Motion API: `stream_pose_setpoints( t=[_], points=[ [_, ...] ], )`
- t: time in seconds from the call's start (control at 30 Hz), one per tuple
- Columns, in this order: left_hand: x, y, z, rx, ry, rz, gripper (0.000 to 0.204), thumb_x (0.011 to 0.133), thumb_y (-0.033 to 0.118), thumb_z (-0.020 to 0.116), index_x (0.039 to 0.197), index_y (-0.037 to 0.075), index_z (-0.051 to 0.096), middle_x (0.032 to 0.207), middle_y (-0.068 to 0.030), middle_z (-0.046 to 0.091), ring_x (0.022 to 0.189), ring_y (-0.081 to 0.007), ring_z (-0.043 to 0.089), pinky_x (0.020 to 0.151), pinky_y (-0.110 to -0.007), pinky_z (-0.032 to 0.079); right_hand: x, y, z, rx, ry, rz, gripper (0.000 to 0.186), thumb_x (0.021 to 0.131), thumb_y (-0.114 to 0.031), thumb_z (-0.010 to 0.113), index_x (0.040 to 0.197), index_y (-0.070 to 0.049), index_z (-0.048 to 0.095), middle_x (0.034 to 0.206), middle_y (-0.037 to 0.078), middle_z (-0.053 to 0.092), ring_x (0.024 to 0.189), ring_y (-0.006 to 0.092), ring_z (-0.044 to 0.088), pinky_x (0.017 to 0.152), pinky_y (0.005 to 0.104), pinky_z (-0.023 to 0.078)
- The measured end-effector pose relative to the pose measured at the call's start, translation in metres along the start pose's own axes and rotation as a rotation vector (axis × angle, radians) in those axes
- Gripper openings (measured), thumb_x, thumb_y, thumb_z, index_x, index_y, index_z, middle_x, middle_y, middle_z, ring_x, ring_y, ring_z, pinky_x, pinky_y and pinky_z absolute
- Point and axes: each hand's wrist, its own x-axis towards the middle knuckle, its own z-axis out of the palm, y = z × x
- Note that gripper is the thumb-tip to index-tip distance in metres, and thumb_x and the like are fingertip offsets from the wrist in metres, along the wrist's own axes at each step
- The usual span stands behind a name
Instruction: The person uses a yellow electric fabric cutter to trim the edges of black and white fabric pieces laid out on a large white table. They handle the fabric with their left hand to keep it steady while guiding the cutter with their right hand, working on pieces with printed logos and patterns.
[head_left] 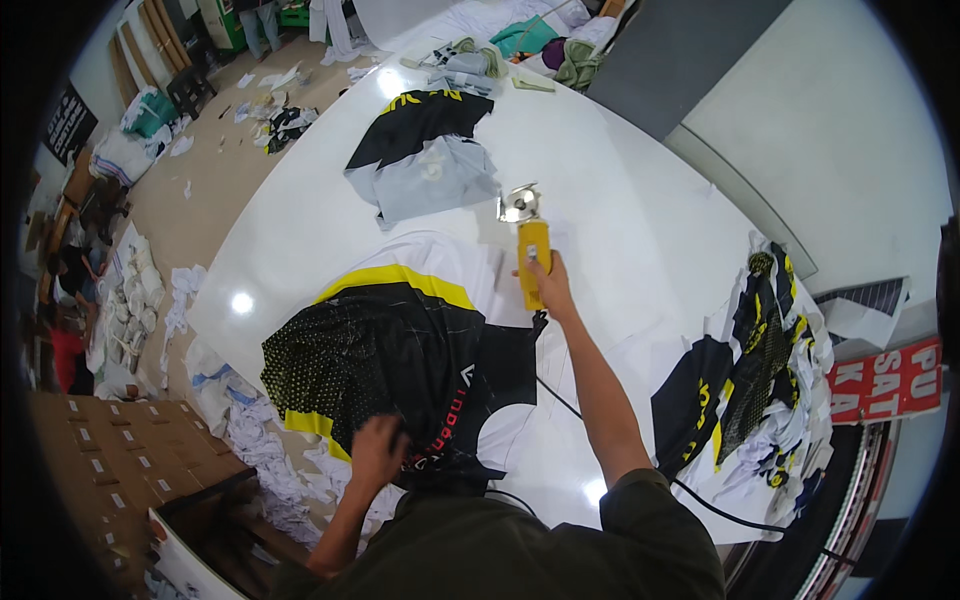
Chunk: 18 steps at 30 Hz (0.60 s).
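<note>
My right hand (549, 285) is wrapped round the yellow body of an electric rotary fabric cutter (534, 246). Its round metal blade head points away from me, over the white table. From its rear end a black cord (560, 398) runs under my forearm toward the lower right. My left hand (380, 450), smeared by motion, is at the near edge of a black printed fabric piece (400, 350) with yellow bands and a dotted pattern; its finger pose is unclear. White fabric (440, 258) shows along the piece's far side.
Farther up the white table (620, 180) lies a black and grey fabric piece (425, 165). Black and yellow cut pieces (750, 370) are heaped at the right edge. Cardboard boxes (125, 480) stand lower left, beside white scraps (275, 450) on the floor. Far left, a person (70, 340) in red is visible.
</note>
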Motion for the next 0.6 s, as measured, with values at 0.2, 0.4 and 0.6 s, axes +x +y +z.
stream_pose_setpoints(
  t=[0.2,0.4,0.6],
  points=[
    [0.135,-0.050,0.021,0.715,0.657,-0.407,0.084,0.098,0.070,0.043,0.131,-0.005,0.061,0.150,-0.0339,0.045,0.138,-0.0557,0.040,0.119,-0.068,0.019,-0.060,0.045,-0.026,-0.139,0.180,-0.083,0.042,0.098,-0.021,0.068,0.124,0.005,0.049,0.110,0.018,0.067,0.096,0.0251,0.074,0.081,0.0364,0.057],
    [0.328,0.081,0.002,0.488,0.195,0.216,0.074,0.098,0.063,0.051,0.128,-0.003,0.063,0.137,-0.0276,0.061,0.131,-0.0448,0.054,0.116,-0.066,0.029,-0.195,0.048,-0.143,-0.387,0.619,0.017,0.048,0.094,-0.023,0.074,0.126,0.003,0.051,0.106,0.017,0.068,0.092,0.0228,0.069,0.081,0.0362,0.056],
    [0.360,0.209,0.077,0.604,0.052,0.548,0.074,0.099,0.052,0.057,0.156,0.008,0.041,0.166,-0.0167,0.033,0.154,-0.0379,0.027,0.125,-0.060,0.018,-0.367,0.059,-0.216,-0.268,0.997,0.143,0.051,0.090,-0.023,0.073,0.128,0.003,0.051,0.108,0.019,0.068,0.097,0.0250,0.068,0.083,0.0374,0.054]
  ],
)
